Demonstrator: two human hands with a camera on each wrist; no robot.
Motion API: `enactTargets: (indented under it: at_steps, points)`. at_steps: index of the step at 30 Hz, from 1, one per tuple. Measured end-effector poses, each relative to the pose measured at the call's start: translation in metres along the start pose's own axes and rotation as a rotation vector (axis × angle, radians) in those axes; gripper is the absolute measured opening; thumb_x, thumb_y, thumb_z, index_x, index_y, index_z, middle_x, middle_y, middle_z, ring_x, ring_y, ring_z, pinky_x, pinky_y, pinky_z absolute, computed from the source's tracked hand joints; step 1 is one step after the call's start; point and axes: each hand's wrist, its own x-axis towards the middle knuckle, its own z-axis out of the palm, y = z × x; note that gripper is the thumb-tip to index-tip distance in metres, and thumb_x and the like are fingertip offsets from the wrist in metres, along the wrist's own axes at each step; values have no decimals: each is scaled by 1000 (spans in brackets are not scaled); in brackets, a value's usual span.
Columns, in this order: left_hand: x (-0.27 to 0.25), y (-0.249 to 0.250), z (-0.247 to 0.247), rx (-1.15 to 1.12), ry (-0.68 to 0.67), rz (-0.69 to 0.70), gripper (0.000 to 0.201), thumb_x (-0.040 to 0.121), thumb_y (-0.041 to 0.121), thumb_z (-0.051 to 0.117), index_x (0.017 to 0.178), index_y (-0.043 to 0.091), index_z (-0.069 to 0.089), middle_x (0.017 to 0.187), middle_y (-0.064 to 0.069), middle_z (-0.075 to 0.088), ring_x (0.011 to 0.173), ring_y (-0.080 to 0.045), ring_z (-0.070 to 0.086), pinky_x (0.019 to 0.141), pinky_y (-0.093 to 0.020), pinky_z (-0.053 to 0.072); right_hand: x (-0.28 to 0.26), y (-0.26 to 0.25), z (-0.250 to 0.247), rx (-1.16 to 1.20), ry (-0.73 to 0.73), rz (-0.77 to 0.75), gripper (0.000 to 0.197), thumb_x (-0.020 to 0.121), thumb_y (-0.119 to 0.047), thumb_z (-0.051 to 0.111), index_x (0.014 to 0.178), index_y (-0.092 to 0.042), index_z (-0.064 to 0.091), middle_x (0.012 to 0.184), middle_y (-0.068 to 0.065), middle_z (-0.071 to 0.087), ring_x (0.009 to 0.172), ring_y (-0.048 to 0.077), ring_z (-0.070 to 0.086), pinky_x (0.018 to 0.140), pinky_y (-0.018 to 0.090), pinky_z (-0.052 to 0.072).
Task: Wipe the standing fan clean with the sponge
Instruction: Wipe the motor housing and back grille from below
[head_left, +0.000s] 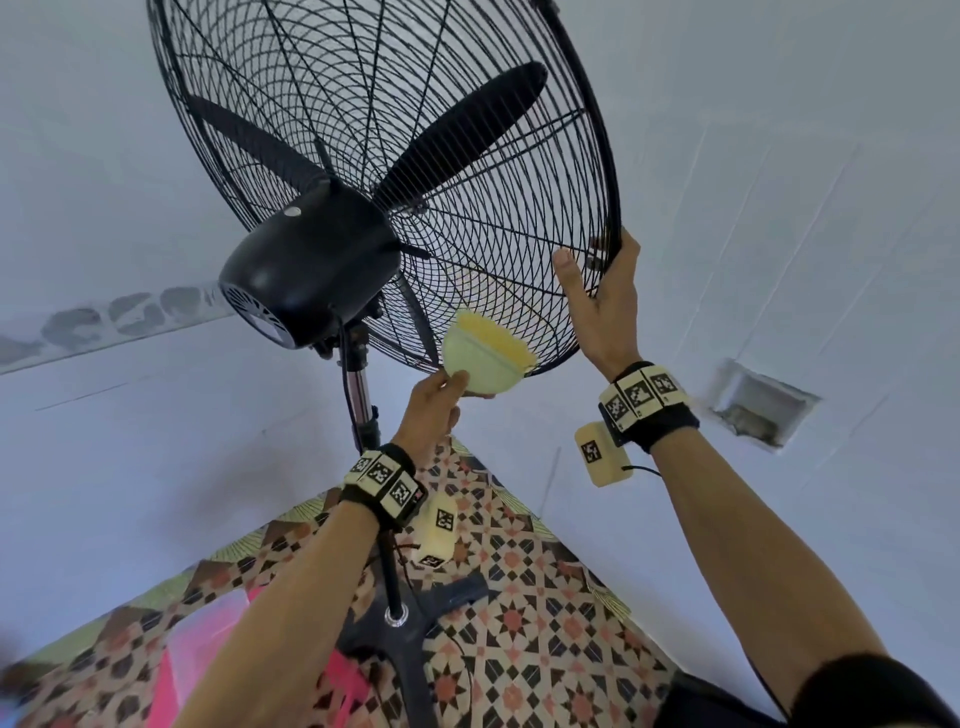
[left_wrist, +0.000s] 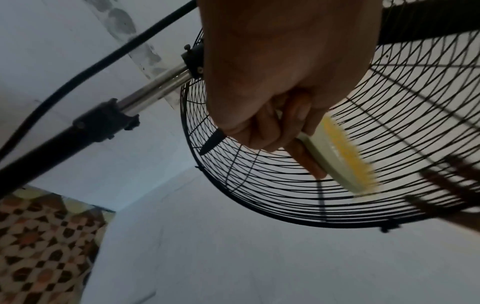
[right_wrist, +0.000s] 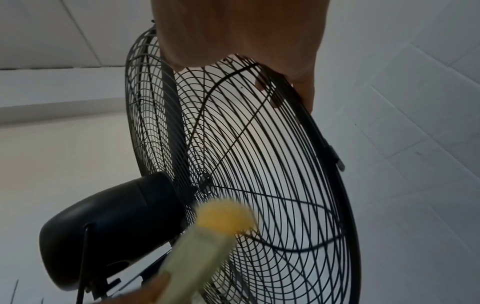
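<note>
A black standing fan fills the head view, with a wire cage (head_left: 395, 156), motor housing (head_left: 306, 265) and dark blades (head_left: 457, 135). My left hand (head_left: 434, 410) grips a pale green and yellow sponge (head_left: 485, 358) and holds its yellow face against the rear cage near the bottom rim. In the left wrist view the sponge (left_wrist: 337, 156) lies flat on the wires under my curled fingers (left_wrist: 262, 127). My right hand (head_left: 602, 296) grips the cage's outer rim (head_left: 615, 223) at lower right, thumb on the rear wires, fingers behind. In the right wrist view the sponge (right_wrist: 215, 232) is blurred.
The chrome pole (head_left: 358, 400) drops to a dark cross base (head_left: 410, 618) on a patterned tile floor (head_left: 545, 613). A black power cord (left_wrist: 78, 78) hangs beside the pole. White walls meet in a corner behind the fan, with a small recessed wall opening (head_left: 758, 410) at right.
</note>
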Motion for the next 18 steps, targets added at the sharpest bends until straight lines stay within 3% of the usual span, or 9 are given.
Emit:
enactTargets:
  at_steps: [2,4,7,8,10,12,15,18]
  points:
    - [-3,19,11,-64,10,83,21,108,32,55,111,12,62,75,5,46,52,-8,24,47,-17,23,-4,3,3,5,14,18,78,95,-62,60,152,-17,31,147,3,50,133,11,52,109,37,48]
    - [-2,28,24,-88,29,141,17,107,32,56,105,15,60,73,2,40,51,-9,25,47,-19,22,-5,6,4,12,22,19,79,95,-62,60,151,-15,31,147,3,50,133,11,52,109,36,47]
    - [1,7,29,6,125,51,17,108,28,55,99,15,60,69,5,58,46,-9,29,42,-20,25,-6,6,0,31,8,22,80,95,-63,59,151,-14,31,147,4,49,133,11,52,109,34,47]
    - [1,-4,27,54,161,-2,17,108,27,55,100,13,61,79,-2,70,46,-10,31,42,-21,27,-6,6,-2,36,-6,33,80,95,-64,58,151,-15,30,147,4,48,133,11,51,109,35,47]
    - [-3,-18,21,121,193,-38,18,108,26,54,98,13,62,95,-12,77,51,-16,36,44,-22,29,-7,10,-5,47,-36,54,77,97,-66,52,152,-18,28,148,3,47,134,12,50,112,38,45]
    - [-11,-9,21,63,143,24,17,109,26,52,101,13,61,82,3,72,53,-17,30,44,-20,26,-7,13,-6,23,-64,52,74,98,-68,43,152,-20,27,149,3,45,136,13,48,114,42,43]
    - [-24,27,34,-68,63,196,19,109,29,52,96,16,56,65,11,40,51,-10,21,46,-19,20,-5,15,-7,-14,-79,45,70,101,-69,32,151,-21,27,145,4,46,132,16,50,111,45,45]
    - [-21,36,60,-38,97,269,18,109,26,53,99,13,59,57,15,40,48,-6,31,46,-15,27,-4,13,-10,-7,-77,40,63,106,-58,26,154,-18,28,147,3,43,134,15,47,113,40,42]
